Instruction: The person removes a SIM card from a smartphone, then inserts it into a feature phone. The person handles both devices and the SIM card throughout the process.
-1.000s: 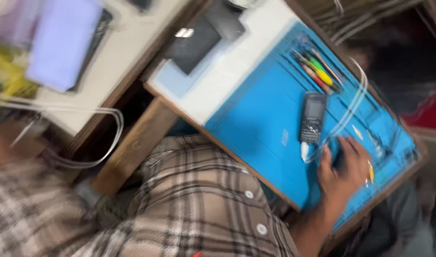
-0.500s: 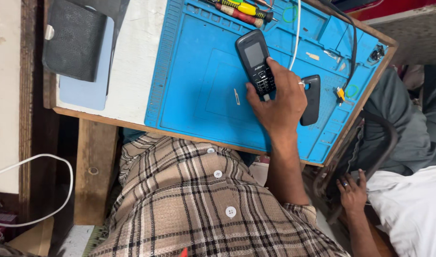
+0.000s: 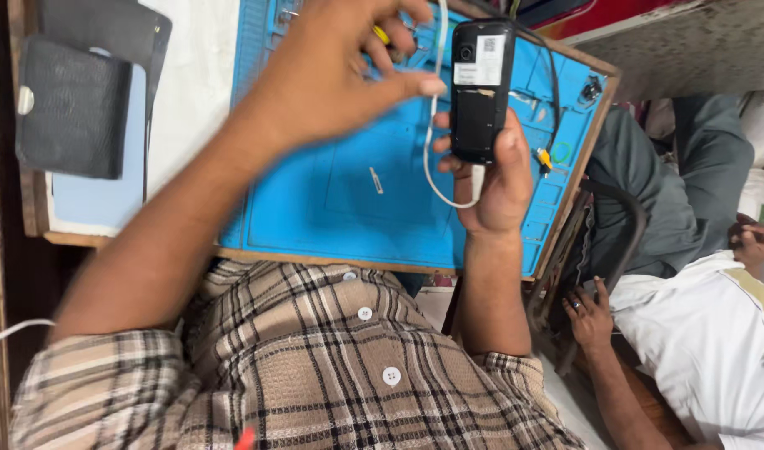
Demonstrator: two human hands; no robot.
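While in right hand point(image 3: 492, 179), phone point(image 3: 480, 92) lengthwise away.

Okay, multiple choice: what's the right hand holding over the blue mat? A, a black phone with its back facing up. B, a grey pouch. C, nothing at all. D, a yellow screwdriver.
A: the right hand grips a black phone, back side up, above the blue mat.

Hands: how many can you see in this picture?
3: left hand raised over the blue mat, right hand holding the black phone, another person's hand lower right.
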